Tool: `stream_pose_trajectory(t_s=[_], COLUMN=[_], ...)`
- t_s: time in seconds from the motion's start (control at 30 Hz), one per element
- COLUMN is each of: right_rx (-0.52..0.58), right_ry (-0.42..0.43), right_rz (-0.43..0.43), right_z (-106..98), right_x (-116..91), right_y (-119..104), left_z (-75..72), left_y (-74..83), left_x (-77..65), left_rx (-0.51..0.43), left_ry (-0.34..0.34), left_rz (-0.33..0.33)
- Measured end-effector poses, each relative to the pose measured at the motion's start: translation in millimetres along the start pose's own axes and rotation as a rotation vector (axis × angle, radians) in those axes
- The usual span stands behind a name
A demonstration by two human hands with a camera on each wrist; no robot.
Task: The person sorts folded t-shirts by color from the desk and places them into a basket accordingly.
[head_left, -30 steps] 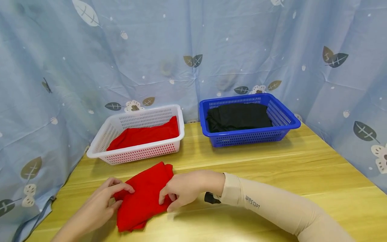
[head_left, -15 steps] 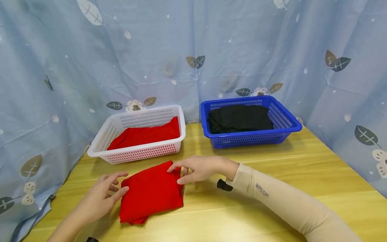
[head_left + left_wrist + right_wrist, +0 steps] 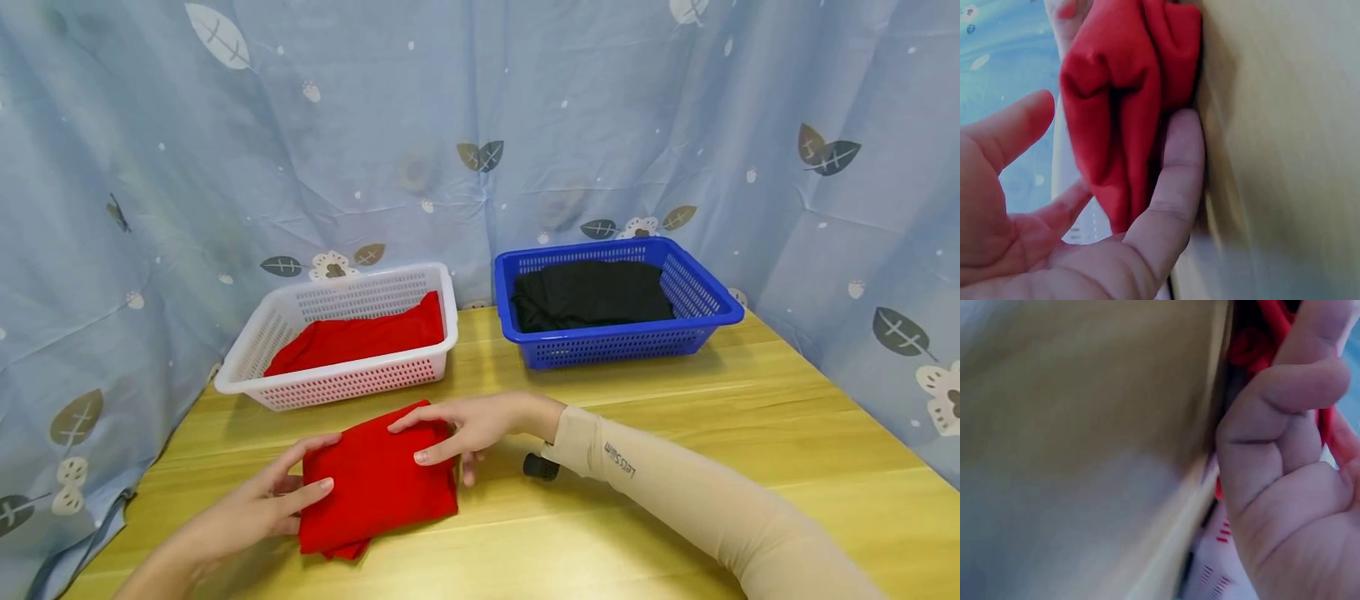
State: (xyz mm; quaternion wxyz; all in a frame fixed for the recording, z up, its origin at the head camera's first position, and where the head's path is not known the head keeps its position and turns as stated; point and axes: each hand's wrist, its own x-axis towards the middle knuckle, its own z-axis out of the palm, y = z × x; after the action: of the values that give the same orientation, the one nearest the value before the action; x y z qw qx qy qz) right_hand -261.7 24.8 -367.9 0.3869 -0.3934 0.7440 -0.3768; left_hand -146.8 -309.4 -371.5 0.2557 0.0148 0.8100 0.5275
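Note:
A folded red cloth (image 3: 375,492) lies on the wooden table in front of the white basket; what kind of cloth or garment it is I cannot tell. At its left edge is my left hand (image 3: 258,504), thumb over the top side. In the left wrist view one finger (image 3: 1172,181) slips along the table under the fold, while the thumb stands apart from the cloth. Over the upper right corner lies my right hand (image 3: 480,429), index finger and thumb reaching across the top. Its outer fingers (image 3: 1272,406) bend beside the right edge, partly hidden in the head view.
Behind the cloth stands a white basket (image 3: 348,377) with red cloth (image 3: 367,337) inside. A blue basket (image 3: 622,333) holding black cloth (image 3: 596,292) is to its right. A patterned blue curtain (image 3: 420,100) closes off the back and sides of the table (image 3: 675,433).
The red cloth has turned and shifted slightly right. My right hand moved up from its right side to the upper right corner; my left hand lifted off briefly and came back to the left edge.

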Motion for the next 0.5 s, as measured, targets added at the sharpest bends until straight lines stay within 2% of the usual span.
stream_pose_trajectory(t_s=[0.17,0.33,0.4,0.5], right_rx=[0.021,0.068,0.073,0.059], right_ry=[-0.001,-0.001,0.003,0.03], right_rz=[-0.018,-0.031,-0.041,-0.056], right_z=[2,3,4,4], right_x=[7,8,9,9], right_y=[3,5,6,8], left_z=[5.5,8.4,9.6,11.8], left_y=[0.4,-1.1,-2.8,-4.9], left_x=[4.9,9.1,10.5,12.5], left_rx=[-0.089,-0.213,-0.231,-0.213], left_ry=[-0.022,-0.112,-0.131,-0.114], left_rz=[0.008,0.043,0.057,0.079])
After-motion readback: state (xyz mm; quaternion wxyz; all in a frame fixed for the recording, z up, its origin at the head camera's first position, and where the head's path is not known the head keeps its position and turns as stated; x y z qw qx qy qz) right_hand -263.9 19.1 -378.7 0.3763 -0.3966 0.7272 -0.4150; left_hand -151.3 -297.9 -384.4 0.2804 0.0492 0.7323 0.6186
